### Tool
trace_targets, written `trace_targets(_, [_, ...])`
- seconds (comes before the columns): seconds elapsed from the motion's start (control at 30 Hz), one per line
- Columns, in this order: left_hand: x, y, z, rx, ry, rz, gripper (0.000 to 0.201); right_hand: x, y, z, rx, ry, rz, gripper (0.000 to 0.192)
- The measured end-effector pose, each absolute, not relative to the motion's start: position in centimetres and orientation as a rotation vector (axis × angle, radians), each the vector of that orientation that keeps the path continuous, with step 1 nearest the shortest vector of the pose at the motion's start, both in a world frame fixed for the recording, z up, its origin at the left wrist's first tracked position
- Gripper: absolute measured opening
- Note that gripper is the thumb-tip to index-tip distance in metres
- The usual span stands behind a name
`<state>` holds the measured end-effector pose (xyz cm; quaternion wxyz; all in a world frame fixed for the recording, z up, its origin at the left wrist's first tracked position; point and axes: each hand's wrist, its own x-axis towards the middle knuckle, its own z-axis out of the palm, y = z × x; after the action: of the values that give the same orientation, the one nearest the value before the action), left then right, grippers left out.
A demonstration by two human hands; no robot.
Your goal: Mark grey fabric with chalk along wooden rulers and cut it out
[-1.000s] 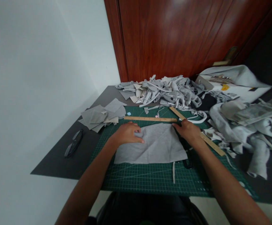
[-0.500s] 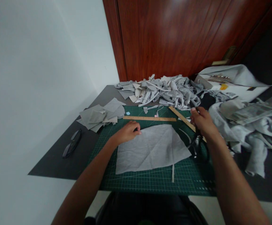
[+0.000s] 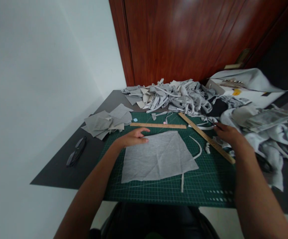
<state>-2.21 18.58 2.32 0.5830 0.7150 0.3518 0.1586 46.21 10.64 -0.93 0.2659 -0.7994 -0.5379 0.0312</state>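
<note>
Left hand (image 3: 133, 137) presses grey cloth (image 3: 158, 156) edge; right hand (image 3: 227, 133) touches ruler (image 3: 205, 136).

Left hand (image 3: 133, 137) flat, fingers spread, palm down; right hand (image 3: 227, 133) reaches out right, fingers loosely curled, both forearms extended.

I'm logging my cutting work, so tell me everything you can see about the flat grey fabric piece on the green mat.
The flat grey fabric piece is a roughly four-sided, lightly creased cloth lying spread on the green gridded cutting mat. The left hand rests at its far-left corner. A thin curved grey strip lies just beside its right edge.
</note>
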Motion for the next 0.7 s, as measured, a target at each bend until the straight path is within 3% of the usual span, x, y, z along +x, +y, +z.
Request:
trace_targets(0.13, [-3.3,19.2,2.9,1.819,0.893,0.362,0.038,45.1,10.4,-0.9,-2.430,-1.468,0.100,0.048])
trace_targets(0.3, [-4.1,20.2,2.0,1.855,0.924,0.404,0.044,41.2,10.7,-0.3,-2.531,-1.491,-0.231,0.049])
trace_targets(0.4, [-4.2,20.7,1.2,1.841,0.915,0.489,0.056,37.5,11.6,0.0,-2.259,-1.637,-0.406,0.046])
trace_targets(0.57, [-4.4,21.0,0.7,1.869,0.943,0.517,0.069,30.2,12.5,-0.9,-1.449,-2.104,-0.053,0.039])
trace_targets(0.63, [-4.7,20.9,0.9,1.921,1.017,0.447,0.070,28.0,12.1,-1.7,-1.445,-2.181,-0.018,0.040])
trace_targets(0.7, [-5.0,20.7,1.3,1.980,1.089,0.358,0.058,26.7,11.7,-2.2,-1.543,-2.217,-0.057,0.038])
